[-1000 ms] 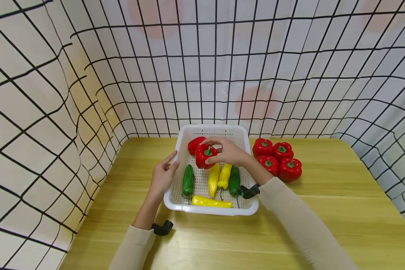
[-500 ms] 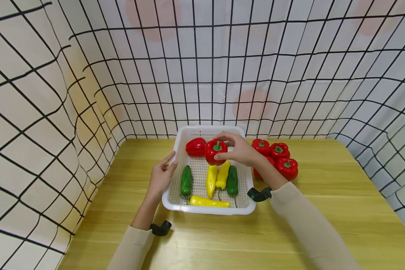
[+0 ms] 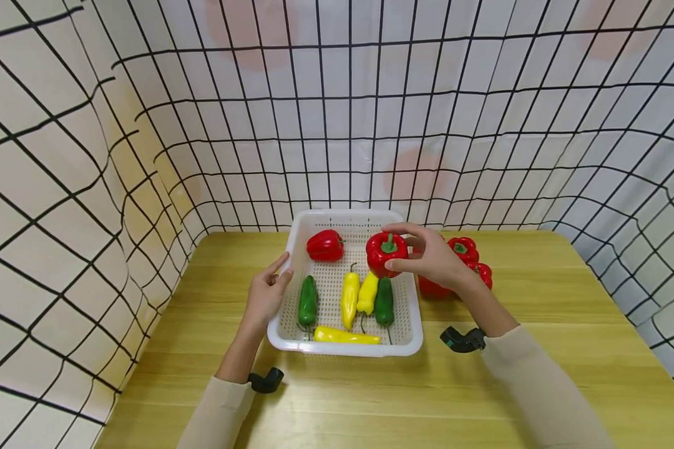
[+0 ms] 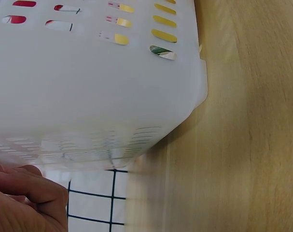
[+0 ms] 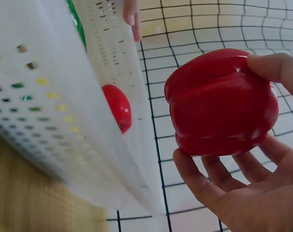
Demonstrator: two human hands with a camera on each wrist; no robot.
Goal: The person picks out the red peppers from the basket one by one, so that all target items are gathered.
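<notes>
My right hand (image 3: 435, 259) grips a red bell pepper (image 3: 383, 255) with a green stem, raised over the right side of a white plastic basket (image 3: 342, 350). In the right wrist view, the thumb lies on one side of this pepper (image 5: 221, 104) and the fingers on the other. At the basket's left rim, my left hand (image 3: 266, 296) holds the edge between thumb and fingers. Inside lie another red bell pepper (image 3: 324, 246) at the back left, a green pepper (image 3: 307, 300) at left, a second green pepper (image 3: 384, 304) at right, and long yellow peppers (image 3: 349, 300).
Several red bell peppers (image 3: 463, 249) stand right of the basket on the wooden table (image 3: 359, 399), partly hidden by my right hand. A white cloth with a black grid (image 3: 337, 118) rises behind the table and along its sides.
My right hand has carried the red bell pepper rightward, from beside the one at the back left to the basket's right side. The left hand keeps its place on the rim.
</notes>
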